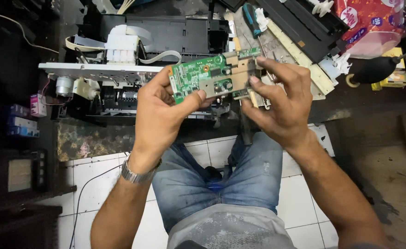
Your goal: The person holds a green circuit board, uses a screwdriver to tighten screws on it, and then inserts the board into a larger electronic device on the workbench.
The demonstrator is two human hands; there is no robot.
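both forearms rise from the bottom of the frame and meet near the centre, above the person's knees in blue jeans (221, 170). the left hand (159, 113) comes up from the lower left with a metal wristwatch (136, 174) on the wrist; its back faces the camera and its fingers curl upward. its grip is clamped on the left end of a green circuit board (198, 76), the thumb pressed on the board's near edge and the fingers wrapped behind. the right hand (276, 99) reaches in from the lower right, palm turned toward the left, fingers spread and bent. its grip is closed on the beige metal bracket (240, 76) fixed to the board's right end, with the fingertips on the upper edge and the thumb below.

the board is held in the air at centre frame, just above the middle. its long axis runs left to right, tilted slightly up toward the right, with the component face toward the camera.

behind it, in the upper left, an opened printer (134, 60) lies on the dark worktop (359, 106).
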